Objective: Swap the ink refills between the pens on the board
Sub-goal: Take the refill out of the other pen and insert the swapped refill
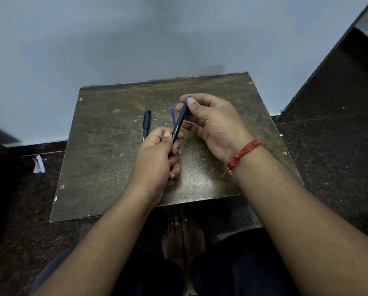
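Left hand point(157, 150), right hand point(210, 120) grip black pen barrel point(178, 127), blue tip.

Worn, scuffed wooden board point(114, 167), matt black plastic pen point(146, 124), red thread wristband point(242, 152), speckled polished floor point(339, 157)

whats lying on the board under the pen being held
A loose blue refill lies on the board beneath the held pen. Its lower part is hidden behind the pen and the left hand.
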`<action>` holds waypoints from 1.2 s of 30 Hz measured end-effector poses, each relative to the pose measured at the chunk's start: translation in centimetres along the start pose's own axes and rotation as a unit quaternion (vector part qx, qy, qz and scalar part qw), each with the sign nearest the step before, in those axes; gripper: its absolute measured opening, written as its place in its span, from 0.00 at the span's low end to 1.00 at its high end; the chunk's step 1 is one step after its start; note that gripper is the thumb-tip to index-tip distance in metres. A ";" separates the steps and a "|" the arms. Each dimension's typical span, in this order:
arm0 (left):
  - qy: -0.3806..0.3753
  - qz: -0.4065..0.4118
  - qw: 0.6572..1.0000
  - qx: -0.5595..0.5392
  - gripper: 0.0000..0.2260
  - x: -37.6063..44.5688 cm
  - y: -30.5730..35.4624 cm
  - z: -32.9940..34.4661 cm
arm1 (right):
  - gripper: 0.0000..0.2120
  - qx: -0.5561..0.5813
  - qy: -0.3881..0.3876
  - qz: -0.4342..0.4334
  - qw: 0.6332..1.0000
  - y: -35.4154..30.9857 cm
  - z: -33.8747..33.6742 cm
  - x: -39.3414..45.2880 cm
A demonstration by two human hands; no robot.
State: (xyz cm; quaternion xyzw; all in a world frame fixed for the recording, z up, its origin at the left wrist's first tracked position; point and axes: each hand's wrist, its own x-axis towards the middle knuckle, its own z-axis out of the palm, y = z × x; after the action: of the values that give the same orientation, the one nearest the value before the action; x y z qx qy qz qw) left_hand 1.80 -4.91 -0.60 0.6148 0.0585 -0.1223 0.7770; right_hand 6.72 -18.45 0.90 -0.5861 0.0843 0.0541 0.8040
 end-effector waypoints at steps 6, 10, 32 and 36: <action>-0.005 0.005 1.000 0.002 0.12 0.0 -0.1 0.1 | 0.08 -0.017 0.032 0.000 0.999 0.1 0.3 0.0; -0.003 0.002 1.000 0.002 0.12 0.0 -0.1 0.1 | 0.08 -0.015 0.035 -0.005 0.999 0.1 0.3 -0.1; -0.002 0.004 1.000 0.004 0.12 0.0 -0.1 0.0 | 0.03 -0.029 0.015 -0.010 0.999 -0.2 0.0 -0.1; -0.002 0.001 1.000 0.006 0.12 0.1 -0.2 0.1 | 0.07 -0.034 0.034 -0.008 0.999 0.0 0.1 -0.1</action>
State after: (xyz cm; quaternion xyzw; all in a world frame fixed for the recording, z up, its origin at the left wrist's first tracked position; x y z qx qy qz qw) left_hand 1.80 -5.07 -0.74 0.6190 0.0561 -0.1231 0.7736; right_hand 6.68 -18.33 1.00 -0.6153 0.1054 0.0304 0.7806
